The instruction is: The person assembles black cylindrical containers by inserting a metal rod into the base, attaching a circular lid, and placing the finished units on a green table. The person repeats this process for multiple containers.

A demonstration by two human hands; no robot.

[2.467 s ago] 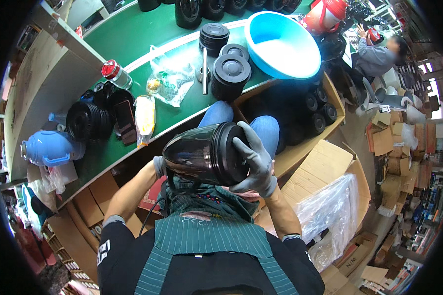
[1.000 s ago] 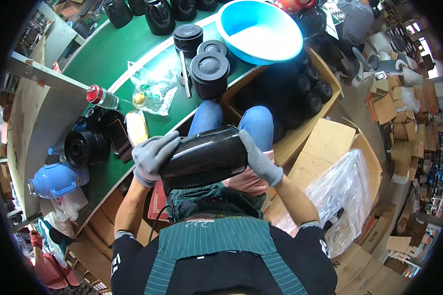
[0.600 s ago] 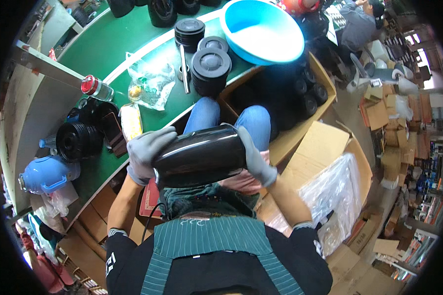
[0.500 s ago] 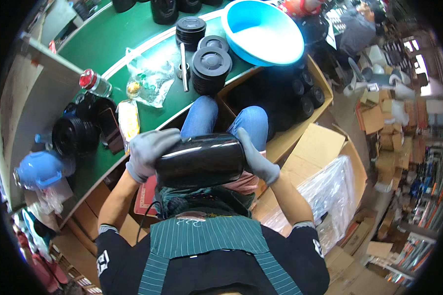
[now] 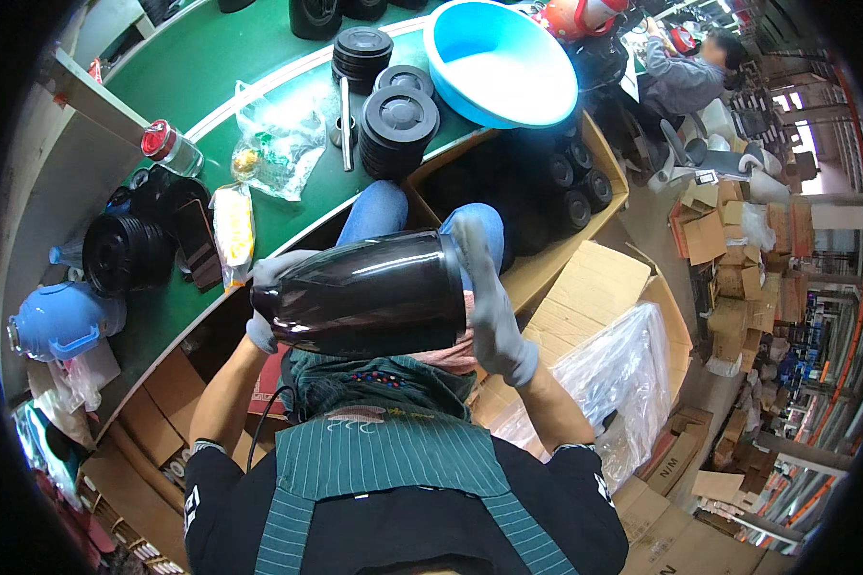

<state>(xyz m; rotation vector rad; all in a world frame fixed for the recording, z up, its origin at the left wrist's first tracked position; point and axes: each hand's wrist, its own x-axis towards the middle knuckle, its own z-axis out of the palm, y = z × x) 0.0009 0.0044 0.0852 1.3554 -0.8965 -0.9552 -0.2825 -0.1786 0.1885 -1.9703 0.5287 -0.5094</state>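
Observation:
A large glossy black tapered shell (image 5: 364, 292), like a thermos body, lies sideways across my lap, its narrow end to the left. My gloved left hand (image 5: 276, 287) is closed around that narrow end; most of its fingers are behind the shell. My right hand (image 5: 492, 311), in a grey glove too, lies flat against the wide end with its fingers stretched upward. Whatever is inside the wide end is hidden by that palm. Beyond my knees, stacks of black round lids (image 5: 400, 120) stand on the green table (image 5: 331, 192).
A blue basin (image 5: 503, 72) rests over a carton (image 5: 609, 182) of black parts. A red-capped jar (image 5: 171, 149), plastic bag (image 5: 278, 149) and metal tube (image 5: 346, 125) are on the table. A blue jug (image 5: 62, 321) sits left. Another person (image 5: 686, 77) works at the far right.
The shell has tipped toward me, showing more of its side. My left hand has slid onto its narrow end. My right hand's fingers now point upward, flat along the wide end.

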